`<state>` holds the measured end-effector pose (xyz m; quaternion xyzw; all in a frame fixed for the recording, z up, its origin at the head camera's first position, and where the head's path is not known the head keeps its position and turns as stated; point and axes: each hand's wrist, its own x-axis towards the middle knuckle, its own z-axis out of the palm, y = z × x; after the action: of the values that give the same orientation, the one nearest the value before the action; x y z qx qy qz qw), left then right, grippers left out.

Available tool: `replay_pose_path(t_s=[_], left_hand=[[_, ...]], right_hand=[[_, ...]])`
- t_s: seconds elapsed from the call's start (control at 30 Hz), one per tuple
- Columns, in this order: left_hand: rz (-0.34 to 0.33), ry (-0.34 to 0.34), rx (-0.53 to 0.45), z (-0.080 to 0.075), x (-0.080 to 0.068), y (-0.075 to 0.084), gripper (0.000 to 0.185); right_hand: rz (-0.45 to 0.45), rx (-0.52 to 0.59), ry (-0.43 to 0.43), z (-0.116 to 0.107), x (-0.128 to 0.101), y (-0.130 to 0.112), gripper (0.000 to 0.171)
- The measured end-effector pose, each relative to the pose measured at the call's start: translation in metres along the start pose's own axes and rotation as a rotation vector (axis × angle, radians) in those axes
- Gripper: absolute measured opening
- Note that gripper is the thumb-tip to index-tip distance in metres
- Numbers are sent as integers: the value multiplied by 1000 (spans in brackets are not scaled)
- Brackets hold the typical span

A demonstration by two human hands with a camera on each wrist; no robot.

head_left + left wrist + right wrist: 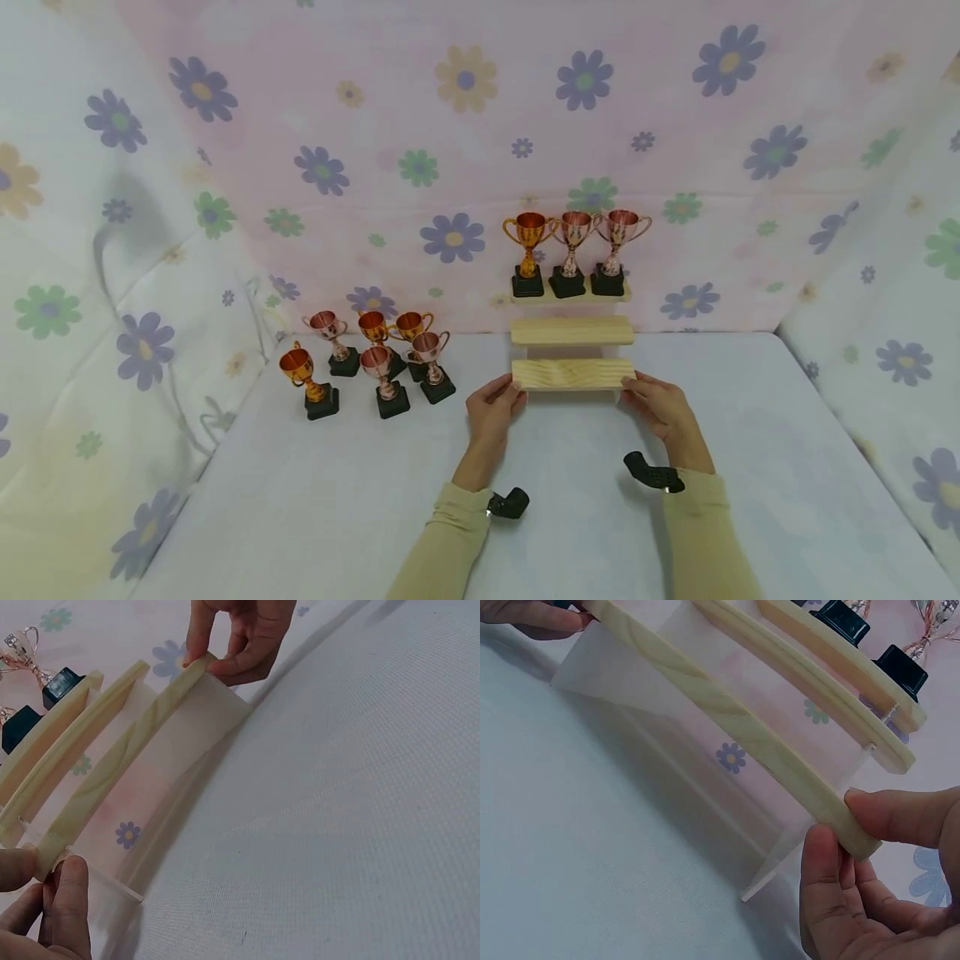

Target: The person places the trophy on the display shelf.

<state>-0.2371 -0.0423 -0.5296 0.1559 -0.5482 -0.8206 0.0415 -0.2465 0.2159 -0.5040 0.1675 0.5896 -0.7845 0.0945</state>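
Flowered backdrop [480,167]; pale wavy-grained front plank [573,375], left hand [491,412], right hand [666,408] pinching ends.

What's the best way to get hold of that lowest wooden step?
Probably by both ends, coming from the front, thumbs on top and fingers underneath. The lowest step is a long, flat board whose ends jut past the clear side panels, leaving room to pinch. The left hand and right hand grip those ends.

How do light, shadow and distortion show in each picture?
Head view: soft light, a faint shadow beside the right sleeve; left wrist view: dimmer, the front board looking bowed, probably lens distortion; right wrist view: also dim, shadow on the tabletop beneath that board.
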Motion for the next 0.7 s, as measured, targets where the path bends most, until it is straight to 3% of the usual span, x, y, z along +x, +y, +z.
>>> replay_pose_path(t_s=[0.17, 0.47, 0.6, 0.7], left_hand=[[-16, -5, -6, -3, 0, 2, 33], [6, -3, 66, -3, -4, 7, 29], [40, -88, 242, -10, -6, 14, 29], [63, -217, 432, -21, -10, 23, 35]], right_hand=[[30, 71, -30, 0, -1, -3, 59], [21, 47, -43, -1, -2, -2, 67], [22, 36, -40, -1, -1, -3, 67], [23, 21, -29, -1, -1, -4, 67]])
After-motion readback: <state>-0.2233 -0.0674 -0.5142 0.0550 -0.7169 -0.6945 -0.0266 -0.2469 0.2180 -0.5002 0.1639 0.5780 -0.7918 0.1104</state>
